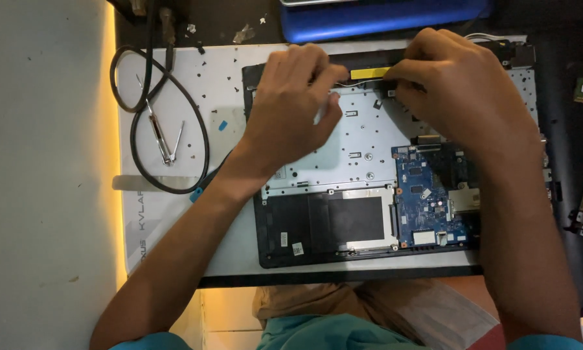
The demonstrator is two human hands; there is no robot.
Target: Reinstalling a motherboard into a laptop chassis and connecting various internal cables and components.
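Opened black laptop base [317, 227], far worktop edge: my left hand [291, 116] and right hand [460, 91] pinch its yellow-taped hinge strip [369, 72]; best eased evenly, gently.

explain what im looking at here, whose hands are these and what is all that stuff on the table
This is one picture from a camera worn on a person's head, looking down at their own bare hands. The left hand and right hand both pinch at the far edge of an opened black laptop base, near a yellow strip. Its silver metal plate and blue circuit board are exposed. It lies on a white work mat. To the left lie metal tweezers inside a looped black cable.
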